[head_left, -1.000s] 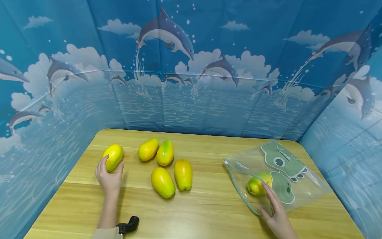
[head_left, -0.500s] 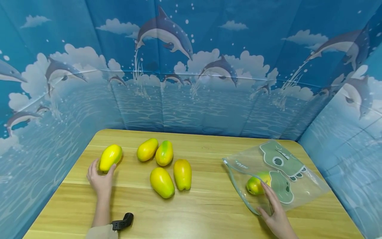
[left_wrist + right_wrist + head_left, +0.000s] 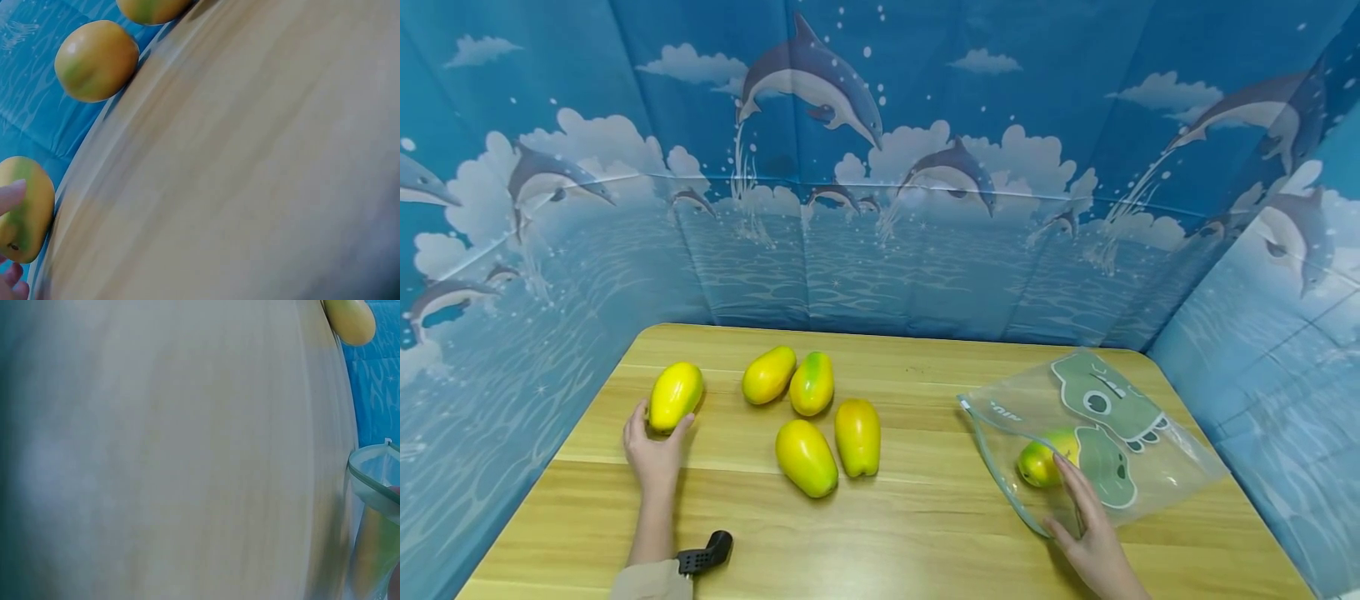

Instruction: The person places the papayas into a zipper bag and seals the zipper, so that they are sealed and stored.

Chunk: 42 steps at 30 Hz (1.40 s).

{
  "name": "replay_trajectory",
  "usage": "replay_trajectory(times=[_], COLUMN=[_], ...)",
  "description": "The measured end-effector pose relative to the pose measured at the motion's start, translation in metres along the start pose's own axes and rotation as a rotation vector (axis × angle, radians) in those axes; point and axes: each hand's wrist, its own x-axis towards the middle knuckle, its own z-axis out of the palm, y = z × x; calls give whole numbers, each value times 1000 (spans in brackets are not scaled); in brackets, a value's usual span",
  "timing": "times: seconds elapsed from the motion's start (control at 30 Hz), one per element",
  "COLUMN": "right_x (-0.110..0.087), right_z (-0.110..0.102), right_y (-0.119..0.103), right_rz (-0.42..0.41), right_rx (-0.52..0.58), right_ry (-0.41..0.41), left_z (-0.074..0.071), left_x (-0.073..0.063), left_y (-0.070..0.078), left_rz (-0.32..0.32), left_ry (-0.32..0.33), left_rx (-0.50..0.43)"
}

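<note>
Blue dolphin-print cloth (image 3: 917, 258) hangs behind and around the wood-grain table (image 3: 925, 542), which we read as a dial with twelve at its far edge. Toward ten o'clock we see a bright yellow mango (image 3: 676, 395) lying on the wood. Our left hand (image 3: 655, 454) is at its near end, thumb and fingers spread to either side; whether they press on it we cannot tell. Below that hand, toward eight, we have a pale sleeve (image 3: 651, 581) and a black wrist mount (image 3: 706, 554).

Around eleven, two mangoes lie side by side, a yellow one (image 3: 769, 376) and a green-striped one (image 3: 812, 383). Closer to the dial's middle we find a plump mango (image 3: 807, 458) beside a blunt-ended mango (image 3: 857, 437).

At three o'clock lies a clear zip bag (image 3: 1172, 475) with green cartoon prints, its mouth facing nine, a greenish mango (image 3: 1036, 464) inside. Our right hand (image 3: 1093, 533), around four, has thumb and fingers parted at that mouth; we cannot tell whether the fingertips are inside.
</note>
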Motion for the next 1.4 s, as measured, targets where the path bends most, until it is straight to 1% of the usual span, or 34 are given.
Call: replay_trajectory(times=[0.13, 0.27, 0.47, 0.6, 0.67, 0.8, 0.9, 0.97, 1.07, 1.13, 1.23, 1.3, 1.4], right_x=[0, 0, 2, 2, 2, 1, 2, 2, 2, 2, 2, 1, 0], right_z=[1, 1, -1, -1, -1, -1, -1, -1, -2, -3, -4, -3, -2], right_y=[1, 0, -5, -6, -6, -5, -5, -6, -6, -6, -6, -5, -3], right_rz=[-5, -15, 46, 58, 49, 28, 25, 28, 27, 16, -10, -29, -45], right_rx=[13, 27, 20, 10, 9, 13, 24, 29, 28, 28, 31, 42, 50], right_ry=[2, 1, -9, -11, -9, -4, -3, -6, -12, -22, -32, -25, -10], left_z=[0, 1, 2, 3, 3, 5, 7, 7, 8, 9, 12, 14, 19], left_x=[0, 0, 1, 1, 2, 0, -1, -1, -3, -4, -7, -8, -11], left_y=[0, 1, -1, -3, -4, -5, -4, -1, 5, 11, 22, 29, 38], left_rz=[-25, -38, -38, -45, -50, -62, -67, -57, -37, -22, -18, -18, -1], left_ry=[-17, -19, 2, 14, 26, 73, 97, 94, 70, 47, 11, -10, -37], left_rx=[15, 25, 25, 12, 3, 8, -1, -29, -82, -118, -162, -193, -220])
